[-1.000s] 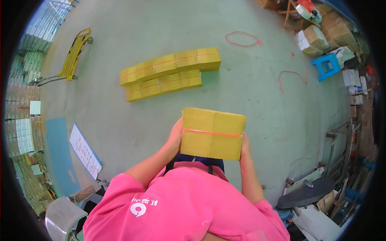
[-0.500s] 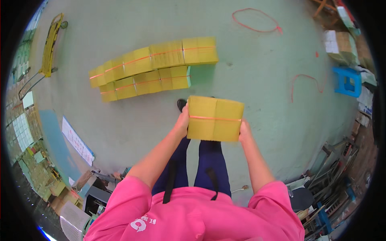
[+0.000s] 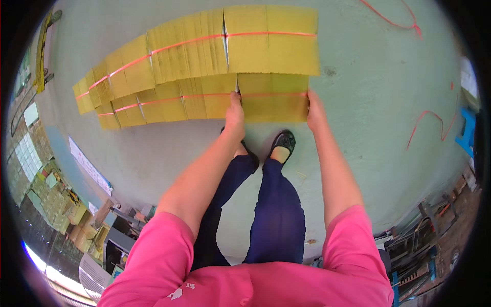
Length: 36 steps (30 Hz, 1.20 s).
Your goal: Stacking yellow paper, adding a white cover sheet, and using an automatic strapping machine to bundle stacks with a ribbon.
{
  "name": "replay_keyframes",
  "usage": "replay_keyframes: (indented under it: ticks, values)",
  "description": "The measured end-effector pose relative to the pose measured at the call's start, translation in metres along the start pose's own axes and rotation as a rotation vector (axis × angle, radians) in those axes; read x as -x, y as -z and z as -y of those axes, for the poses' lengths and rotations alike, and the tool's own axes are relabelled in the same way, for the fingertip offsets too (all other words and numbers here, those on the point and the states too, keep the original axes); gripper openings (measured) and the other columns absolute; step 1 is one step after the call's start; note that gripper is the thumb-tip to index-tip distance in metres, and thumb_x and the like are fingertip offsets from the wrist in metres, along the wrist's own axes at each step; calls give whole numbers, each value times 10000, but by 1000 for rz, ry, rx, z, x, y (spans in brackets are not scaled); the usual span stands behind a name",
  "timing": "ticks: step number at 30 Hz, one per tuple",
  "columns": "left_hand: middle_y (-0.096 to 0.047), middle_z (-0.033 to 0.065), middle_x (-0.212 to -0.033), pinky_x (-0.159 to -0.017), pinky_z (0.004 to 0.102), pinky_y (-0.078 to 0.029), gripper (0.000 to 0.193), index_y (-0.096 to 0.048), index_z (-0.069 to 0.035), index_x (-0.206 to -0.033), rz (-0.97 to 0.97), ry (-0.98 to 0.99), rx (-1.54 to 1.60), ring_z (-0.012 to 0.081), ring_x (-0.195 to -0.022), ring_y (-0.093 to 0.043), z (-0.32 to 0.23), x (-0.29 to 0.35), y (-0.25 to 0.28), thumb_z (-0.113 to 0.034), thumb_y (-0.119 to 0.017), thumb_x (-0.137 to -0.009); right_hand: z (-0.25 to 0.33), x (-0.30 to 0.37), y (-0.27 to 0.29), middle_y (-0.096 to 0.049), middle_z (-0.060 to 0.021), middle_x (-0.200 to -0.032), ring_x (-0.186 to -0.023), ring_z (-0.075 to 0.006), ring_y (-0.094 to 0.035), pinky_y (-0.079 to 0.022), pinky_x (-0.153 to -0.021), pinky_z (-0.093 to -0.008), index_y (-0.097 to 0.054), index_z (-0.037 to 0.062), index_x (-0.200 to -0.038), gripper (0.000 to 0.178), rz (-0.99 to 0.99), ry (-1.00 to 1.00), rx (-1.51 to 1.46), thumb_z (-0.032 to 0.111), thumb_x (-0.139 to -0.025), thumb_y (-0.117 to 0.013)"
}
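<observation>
Between my two hands is a yellow cardboard bundle [image 3: 273,108], bound by a thin red-pink strap round its middle. My left hand [image 3: 235,115] grips its left side, with the thumb pointing up along the edge. On the opposite side my right hand [image 3: 316,110] is closed on it; some of its fingers are hidden. The bundle lines up with the right end of the nearer row of strapped bundles [image 3: 197,97]. Just beyond it runs a longer row of similar yellow bundles [image 3: 186,46]. Whether the held bundle rests on the floor I cannot tell.
My black shoes [image 3: 284,142] stand close to the near row. Loose red strap [image 3: 393,23] lies on the floor at far right, with another red strand [image 3: 427,115] nearer. A blue stool [image 3: 466,133] is at the right rim, a yellow trolley [image 3: 42,61] at far left.
Held in both hands, the bundle has moved forward from near my legs to the right end of the near row. My feet and view have shifted closer to the rows.
</observation>
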<state>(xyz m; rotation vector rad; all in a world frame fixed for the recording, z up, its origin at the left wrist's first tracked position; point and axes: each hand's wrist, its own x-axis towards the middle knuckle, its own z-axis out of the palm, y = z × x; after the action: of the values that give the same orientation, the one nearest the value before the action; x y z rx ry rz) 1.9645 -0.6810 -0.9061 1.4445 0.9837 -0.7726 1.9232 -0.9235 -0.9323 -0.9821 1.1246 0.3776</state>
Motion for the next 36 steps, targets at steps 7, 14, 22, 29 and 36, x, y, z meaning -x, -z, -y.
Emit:
replay_keyframes:
  ticks: [7,14,22,29,36]
  values:
    - [-463,214,-1377,-1041,435,-372,536,-399,38,-1387,-218,148,47,306,-1309,-410,55,61,16,-315,-441,-986,-23,17,-7,-564,-94,-1270,-1122,-211,-517,-405,-942,-391,-479,64,-1365,497,-241,101,228,382,-984,-440]
    - [-410,298,-1345,-1120,488,-339,418,-352,140,-1297,48,291,673,401,-1304,-385,41,23,-6,-58,-444,-941,-40,18,13,-598,-82,-1200,-1102,-254,-567,-446,-945,-454,-511,82,-1269,434,-68,-173,-297,405,-1007,-388]
    - [-432,280,-1325,-1099,487,-374,421,-332,159,-1305,-46,242,830,407,-1252,-440,44,25,5,19,-431,-921,-35,22,1,-565,-73,-1256,-1085,-242,-575,-467,-879,-428,-458,132,-1310,436,-32,-103,-278,429,-993,-426]
    - [-528,183,-1233,-811,392,-534,632,-378,-31,-1417,-126,79,-146,264,-1026,-601,8,107,106,-242,-605,-866,-46,178,23,-477,-107,-1393,-1077,-277,-552,-477,-854,-436,-293,153,-1493,650,-15,-214,417,385,-941,-544]
    - [-614,63,-859,-628,320,-475,412,-554,-19,-1258,-253,-12,-263,159,-773,-577,88,327,272,-239,-559,-910,34,432,-14,-401,-195,-1436,-1257,-501,-399,-385,-1023,-542,-581,174,-1270,462,412,835,1596,335,-839,-620]
